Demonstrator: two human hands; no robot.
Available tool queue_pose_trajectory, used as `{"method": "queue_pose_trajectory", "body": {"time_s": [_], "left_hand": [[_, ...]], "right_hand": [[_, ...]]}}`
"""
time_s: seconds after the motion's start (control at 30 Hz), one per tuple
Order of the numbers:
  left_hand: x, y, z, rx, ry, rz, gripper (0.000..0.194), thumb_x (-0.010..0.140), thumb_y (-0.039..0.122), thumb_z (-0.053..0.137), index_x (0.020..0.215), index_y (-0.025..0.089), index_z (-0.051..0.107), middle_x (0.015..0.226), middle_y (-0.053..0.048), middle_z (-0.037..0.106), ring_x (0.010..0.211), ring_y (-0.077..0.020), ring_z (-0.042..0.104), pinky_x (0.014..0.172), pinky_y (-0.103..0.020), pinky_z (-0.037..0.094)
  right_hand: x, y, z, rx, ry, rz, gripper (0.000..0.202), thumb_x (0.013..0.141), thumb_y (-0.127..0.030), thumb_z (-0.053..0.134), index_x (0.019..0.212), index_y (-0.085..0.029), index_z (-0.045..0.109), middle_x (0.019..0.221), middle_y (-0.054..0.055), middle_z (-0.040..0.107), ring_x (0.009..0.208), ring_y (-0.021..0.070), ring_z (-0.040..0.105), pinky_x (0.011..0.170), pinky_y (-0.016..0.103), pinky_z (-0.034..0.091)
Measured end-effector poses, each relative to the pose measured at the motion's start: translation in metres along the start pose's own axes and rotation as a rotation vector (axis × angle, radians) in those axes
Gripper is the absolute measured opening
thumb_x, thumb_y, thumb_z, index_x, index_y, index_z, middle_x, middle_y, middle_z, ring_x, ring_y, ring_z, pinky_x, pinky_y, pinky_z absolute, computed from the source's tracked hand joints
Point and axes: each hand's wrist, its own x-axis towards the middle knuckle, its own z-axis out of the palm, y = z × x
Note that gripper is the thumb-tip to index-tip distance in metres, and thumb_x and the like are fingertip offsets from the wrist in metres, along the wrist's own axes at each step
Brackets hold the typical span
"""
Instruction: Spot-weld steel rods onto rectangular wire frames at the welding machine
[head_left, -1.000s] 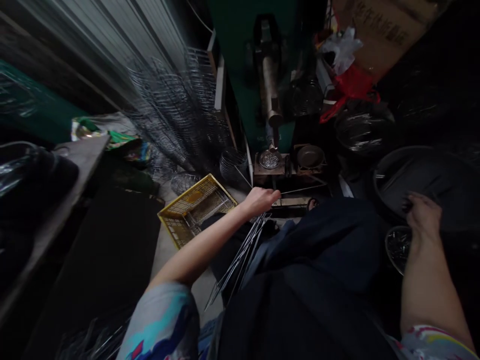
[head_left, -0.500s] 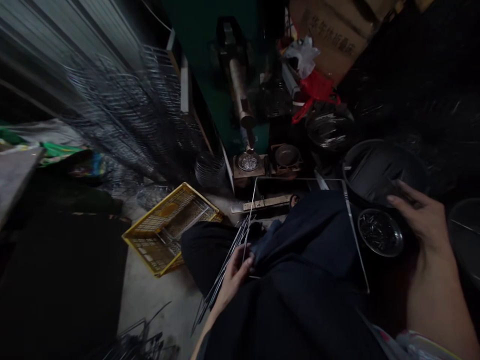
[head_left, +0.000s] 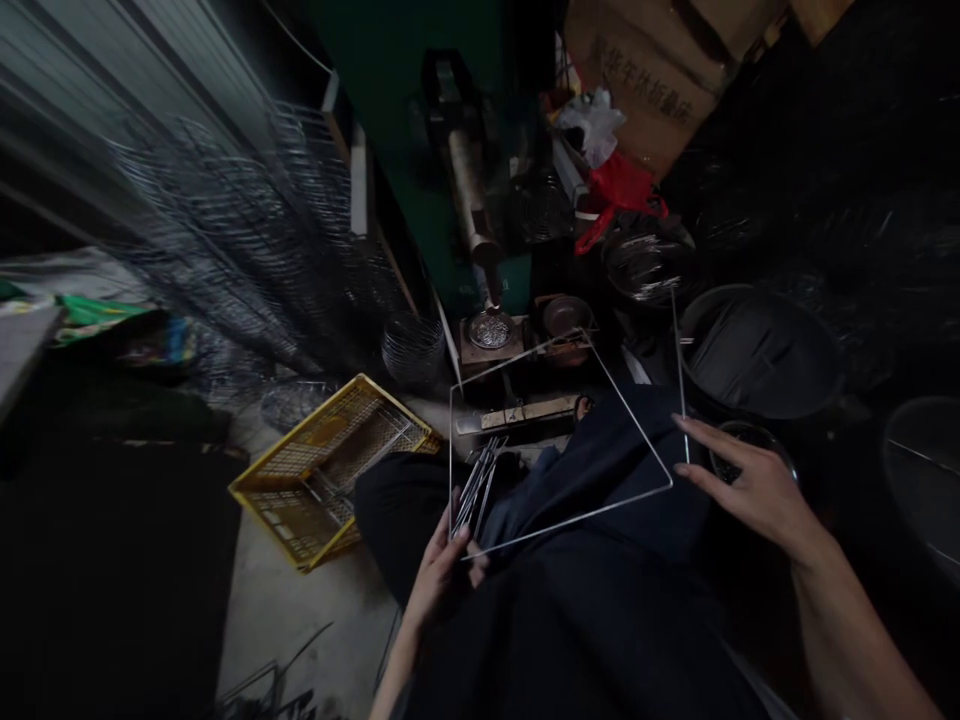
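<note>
My left hand (head_left: 448,560) is closed on the lower left corner of a thin rectangular wire frame (head_left: 570,517), which it holds tilted above my lap. A bundle of bent wires (head_left: 480,485) lies by my left thigh, just behind those fingers; whether the hand touches it I cannot tell. My right hand (head_left: 739,480) pinches a straight metal rod (head_left: 681,380) between thumb and fingers, upright and to the right of the wire frame. Partly hidden behind that hand is a round bowl (head_left: 784,455).
A yellow plastic crate (head_left: 292,525) stands on the floor at left. Ahead is a green machine (head_left: 469,195) with a small dish of metal bits (head_left: 491,330) under it. A large dark basin (head_left: 765,350) stands at right, and stacked wire racks (head_left: 225,230) lean at back left.
My right hand has come left from the basin and now shows a rod between its fingers. The wire frame has turned and tilted in my left hand.
</note>
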Motion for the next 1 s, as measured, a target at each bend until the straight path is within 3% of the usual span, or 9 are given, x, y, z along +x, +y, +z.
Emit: {"method": "queue_pose_trajectory", "body": {"time_s": [0.13, 0.27, 0.37, 0.57, 0.73, 0.87, 1.0], "left_hand": [[0.008, 0.004, 0.005, -0.001, 0.009, 0.08, 0.105, 0.079, 0.045, 0.07, 0.154, 0.024, -0.001, 0.057, -0.002, 0.066, 0.043, -0.0161, 0.059, 0.043, -0.022, 0.045], [0.012, 0.009, 0.005, 0.032, -0.023, 0.135, 0.101, 0.084, 0.043, 0.065, 0.153, 0.023, -0.007, 0.059, -0.004, 0.068, 0.045, -0.017, 0.061, 0.043, -0.023, 0.047], [0.011, 0.009, 0.001, 0.029, -0.024, 0.141, 0.096, 0.087, 0.041, 0.062, 0.154, 0.025, -0.005, 0.06, -0.004, 0.068, 0.045, -0.0164, 0.061, 0.043, -0.022, 0.046], [0.005, 0.011, 0.001, 0.011, -0.021, 0.162, 0.094, 0.087, 0.04, 0.061, 0.154, 0.024, -0.003, 0.059, -0.004, 0.067, 0.044, -0.0157, 0.059, 0.042, -0.021, 0.045], [0.005, 0.011, 0.005, 0.028, -0.037, 0.157, 0.093, 0.088, 0.039, 0.06, 0.154, 0.022, -0.005, 0.059, -0.004, 0.067, 0.045, -0.0155, 0.059, 0.043, -0.021, 0.044], [0.007, 0.012, 0.006, 0.028, -0.05, 0.165, 0.092, 0.089, 0.037, 0.059, 0.154, 0.023, -0.005, 0.06, -0.004, 0.068, 0.046, -0.0153, 0.06, 0.045, -0.021, 0.046], [0.006, 0.017, 0.008, 0.029, -0.051, 0.179, 0.091, 0.09, 0.038, 0.058, 0.154, 0.022, -0.005, 0.06, -0.005, 0.068, 0.045, -0.0147, 0.06, 0.044, -0.021, 0.045]], "right_hand": [[0.009, -0.025, 0.003, 0.015, -0.008, -0.143, 0.058, 0.086, -0.041, 0.063, 0.14, -0.046, 0.043, 0.139, -0.009, 0.051, 0.126, 0.0278, 0.051, 0.107, 0.049, 0.046], [0.02, -0.047, 0.033, 0.023, -0.176, -0.367, 0.066, 0.089, -0.036, 0.06, 0.147, -0.046, 0.031, 0.144, -0.008, 0.046, 0.132, 0.0269, 0.045, 0.109, 0.054, 0.041], [0.027, -0.053, 0.059, 0.008, -0.297, -0.451, 0.067, 0.091, -0.034, 0.058, 0.149, -0.044, 0.027, 0.145, -0.006, 0.045, 0.134, 0.0257, 0.043, 0.109, 0.055, 0.039], [0.035, -0.059, 0.091, 0.019, -0.347, -0.421, 0.059, 0.09, -0.033, 0.059, 0.145, -0.033, 0.04, 0.142, 0.002, 0.05, 0.132, 0.0262, 0.046, 0.108, 0.053, 0.04], [0.041, -0.09, 0.11, 0.203, -0.448, -0.517, 0.058, 0.089, -0.031, 0.061, 0.143, -0.023, 0.045, 0.141, 0.006, 0.052, 0.133, 0.0221, 0.045, 0.11, 0.041, 0.04], [0.039, -0.1, 0.113, 0.299, -0.476, -0.554, 0.06, 0.09, -0.029, 0.061, 0.146, -0.025, 0.04, 0.145, 0.005, 0.047, 0.136, 0.0196, 0.041, 0.113, 0.037, 0.036], [0.035, -0.087, 0.11, 0.229, -0.426, -0.473, 0.059, 0.091, -0.028, 0.06, 0.146, -0.025, 0.04, 0.145, 0.004, 0.047, 0.135, 0.0206, 0.042, 0.113, 0.039, 0.037]]}}
